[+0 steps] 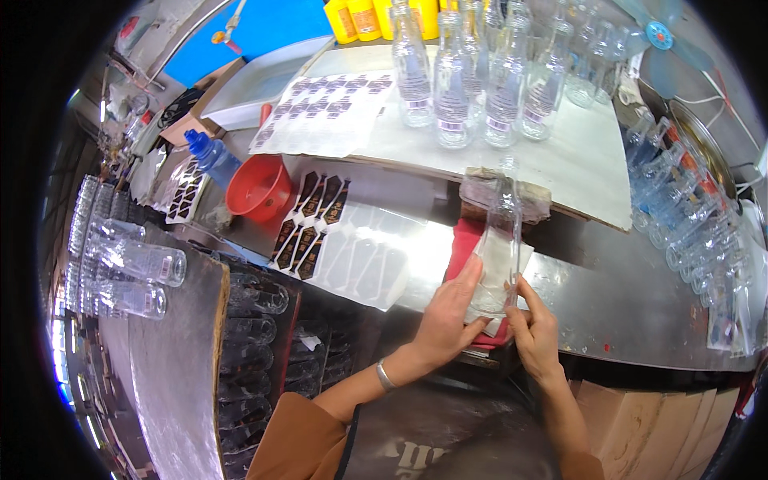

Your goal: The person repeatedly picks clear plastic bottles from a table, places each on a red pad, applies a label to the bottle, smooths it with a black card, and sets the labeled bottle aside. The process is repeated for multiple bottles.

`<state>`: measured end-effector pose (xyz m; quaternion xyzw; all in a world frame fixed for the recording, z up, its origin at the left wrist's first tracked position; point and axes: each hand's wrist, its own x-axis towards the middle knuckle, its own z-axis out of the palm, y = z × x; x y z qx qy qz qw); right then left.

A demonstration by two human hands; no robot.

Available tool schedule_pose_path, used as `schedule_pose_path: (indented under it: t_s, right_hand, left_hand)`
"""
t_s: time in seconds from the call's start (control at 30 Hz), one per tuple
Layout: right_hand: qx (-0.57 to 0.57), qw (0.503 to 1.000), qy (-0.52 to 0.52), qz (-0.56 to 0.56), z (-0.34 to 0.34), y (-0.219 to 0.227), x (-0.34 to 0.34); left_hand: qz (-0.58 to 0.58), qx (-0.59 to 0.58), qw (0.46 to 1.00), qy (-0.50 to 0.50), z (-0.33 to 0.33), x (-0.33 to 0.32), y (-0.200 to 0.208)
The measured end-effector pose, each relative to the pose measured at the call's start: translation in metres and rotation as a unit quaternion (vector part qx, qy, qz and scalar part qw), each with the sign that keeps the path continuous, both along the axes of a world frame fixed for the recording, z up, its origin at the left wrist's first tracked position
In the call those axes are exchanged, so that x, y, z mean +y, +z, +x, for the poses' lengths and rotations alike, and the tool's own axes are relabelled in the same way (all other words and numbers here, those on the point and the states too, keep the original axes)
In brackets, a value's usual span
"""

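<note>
A clear glass bottle [502, 216] lies in front of me, its neck against a worn block [538, 200] and its base toward me. Under it are a white cloth or paper [524, 254] and a red cloth pad [464, 240]. My left hand [450, 314] holds the bottle's left side near the base, fingers along the glass and thumb below. On the other side, my right hand [534, 330] grips the lower right edge with bent fingers and thumb. Whether a label is under my fingers cannot be made out.
A partly used sheet of dark tie-shaped labels [308, 232] lies left, beside a red bucket [260, 190] and blue-capped bottle [214, 156]. Printed label sheets [324, 120] and upright labelled bottles [454, 96] occupy the raised white board [592, 160]. More bottles [688, 232] crowd the right.
</note>
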<state>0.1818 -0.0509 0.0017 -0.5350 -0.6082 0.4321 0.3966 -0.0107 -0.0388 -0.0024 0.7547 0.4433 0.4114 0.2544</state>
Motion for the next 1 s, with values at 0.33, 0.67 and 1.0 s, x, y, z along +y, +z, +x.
schedule_pose_path:
  t_s: [0.33, 0.67, 1.0]
  right_hand:
    - [0.170, 0.978, -0.103, -0.060, 0.040, -0.011, -0.002]
    - [0.140, 0.981, -0.129, -0.042, 0.047, -0.020, -0.002]
    - [0.144, 0.978, -0.140, -0.048, 0.050, -0.016, -0.006]
  left_hand:
    - [-0.012, 0.326, 0.883, 0.336, -0.163, 0.073, -0.025]
    - [-0.077, 0.382, 0.903, 0.180, -0.116, 0.000, -0.014]
    - [-0.030, 0.334, 0.938, 0.088, -0.169, -0.010, -0.025]
